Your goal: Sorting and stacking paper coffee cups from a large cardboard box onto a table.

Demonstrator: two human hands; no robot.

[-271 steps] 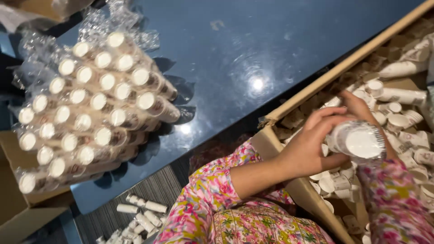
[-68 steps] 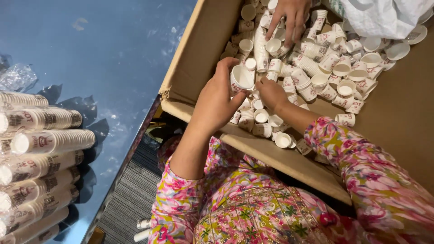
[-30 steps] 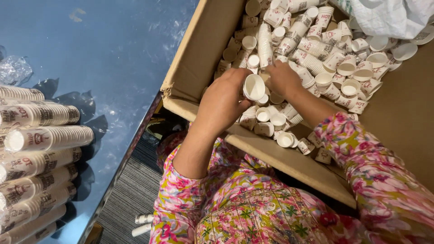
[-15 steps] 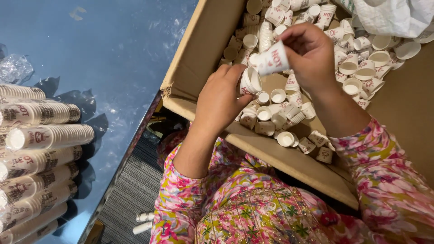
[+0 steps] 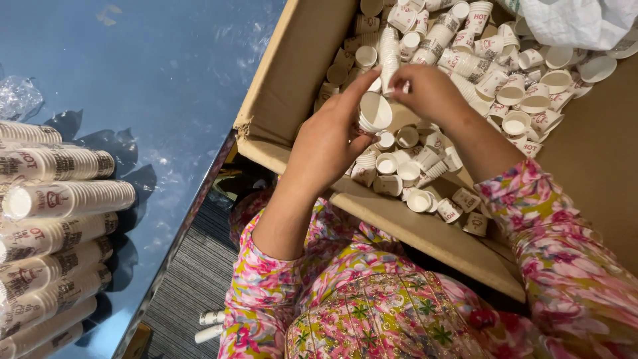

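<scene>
Looking down from the head camera, a big brown cardboard box [image 5: 286, 100] lies open in front of the person. It is full of small white paper cups [image 5: 465, 60] with red and dark print. They lie in a loose heap, some on their sides, some with mouths up, and some pushed into short stacks.

The left hand [image 5: 325, 143] is over the box, and its fingers are curled around a short stack of cups [image 5: 373, 112]. The stack lies on its side. Its long way runs from left to right, and its open mouth points left, toward the camera, so the white inside shows. The stack is held just above the heap, near the box's left wall.

The right hand [image 5: 428, 93] is right beside it. Its fingertips pinch at the far end of the stack, close to the left hand's fingertips. I cannot tell if it holds a cup of its own.

A white plastic bag [image 5: 571, 23] sits in the top right corner of the box.

On the left is a shiny blue table [image 5: 166, 80]. Long rows of stacked cups [image 5: 66, 199] lie on their sides there, one row next to another, with clear plastic wrap [image 5: 20, 96] near them.

Both arms wear bright flowery sleeves [image 5: 551, 246].
</scene>
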